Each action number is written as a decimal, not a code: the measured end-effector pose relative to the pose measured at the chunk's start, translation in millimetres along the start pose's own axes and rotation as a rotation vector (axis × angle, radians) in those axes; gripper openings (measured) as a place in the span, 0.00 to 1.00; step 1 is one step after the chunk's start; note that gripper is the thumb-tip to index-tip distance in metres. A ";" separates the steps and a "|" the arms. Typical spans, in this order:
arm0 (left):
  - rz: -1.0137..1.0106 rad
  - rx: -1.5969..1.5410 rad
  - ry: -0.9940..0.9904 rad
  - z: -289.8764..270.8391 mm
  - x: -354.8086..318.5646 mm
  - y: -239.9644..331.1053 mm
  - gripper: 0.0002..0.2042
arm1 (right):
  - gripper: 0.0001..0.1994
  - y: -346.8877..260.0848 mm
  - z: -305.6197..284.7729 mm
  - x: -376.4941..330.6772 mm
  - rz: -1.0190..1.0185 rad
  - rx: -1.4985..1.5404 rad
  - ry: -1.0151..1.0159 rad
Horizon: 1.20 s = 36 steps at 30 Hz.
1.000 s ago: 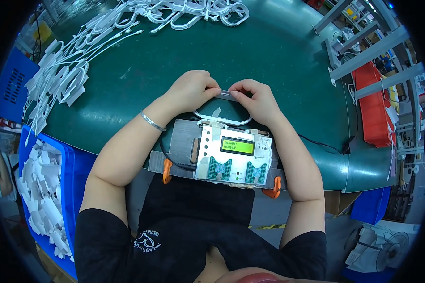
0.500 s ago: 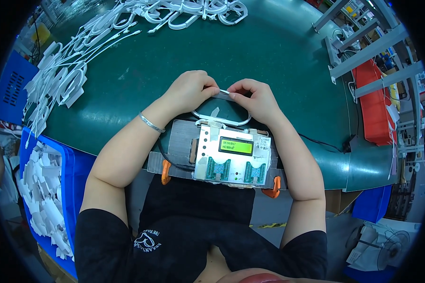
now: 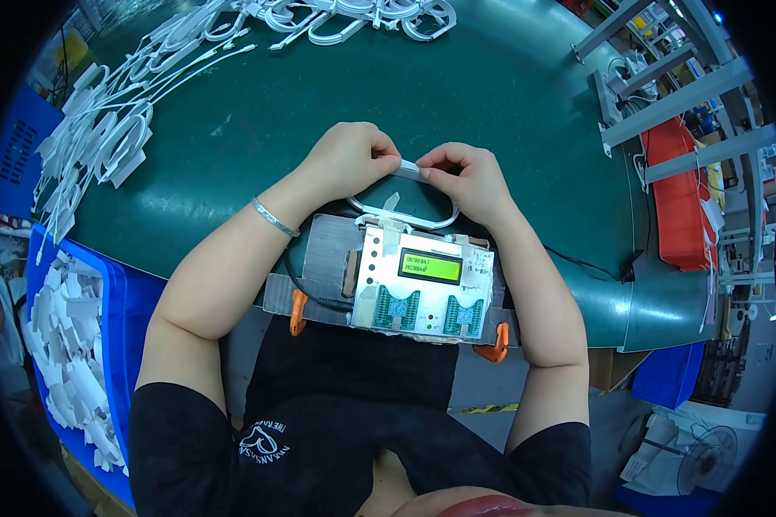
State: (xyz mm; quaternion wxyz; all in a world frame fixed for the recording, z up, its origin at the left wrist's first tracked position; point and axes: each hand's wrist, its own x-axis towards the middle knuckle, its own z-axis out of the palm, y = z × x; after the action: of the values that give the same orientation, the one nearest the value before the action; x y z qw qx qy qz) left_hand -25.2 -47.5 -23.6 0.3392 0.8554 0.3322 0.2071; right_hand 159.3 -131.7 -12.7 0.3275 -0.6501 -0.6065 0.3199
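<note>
A coiled white cable (image 3: pixel 407 216) is held up between my two hands, just beyond a tester box. My left hand (image 3: pixel 353 162) pinches the coil's far side with thumb and fingers, where a white paper wrap (image 3: pixel 410 171) shows. On the wrap's other end, my right hand (image 3: pixel 467 179) closes its thumb and forefinger. The near curve of the coil hangs by the box's far edge. The tester box (image 3: pixel 388 270) is white, with a lit green display (image 3: pixel 431 266) and two green circuit boards (image 3: pixel 397 308) on its face.
Many coiled white cables (image 3: pixel 116 142) lie along the table's far and left side. A blue bin (image 3: pixel 116 319) of white paper scraps stands at the left. Orange clamps (image 3: pixel 297 312) grip the box's base. Metal frame bars (image 3: pixel 677 103) and a red bin (image 3: pixel 677 207) are at right.
Both hands stay at nearly the same place with the cable. The paper wrap now looks flatter and wider between the fingertips. The whole view has shifted slightly.
</note>
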 end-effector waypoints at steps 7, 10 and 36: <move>-0.079 -0.102 -0.021 -1.9 -0.7 5.8 0.06 | 0.04 5.6 0.5 -0.9 -0.097 -0.014 0.009; -0.056 -0.168 -0.019 -1.0 -2.2 4.1 0.07 | 0.04 6.2 1.1 -1.7 -0.149 -0.043 0.015; 0.257 0.443 -0.030 -1.2 -7.6 5.5 0.11 | 0.09 3.1 -7.9 -6.4 -0.460 -0.509 0.003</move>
State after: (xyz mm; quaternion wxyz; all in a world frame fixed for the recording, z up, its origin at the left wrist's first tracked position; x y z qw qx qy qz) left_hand -28.8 -55.4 -19.8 0.1192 0.9470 0.2529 0.1580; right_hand 167.2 -138.6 -10.6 0.2190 -0.5577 -0.7971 0.0750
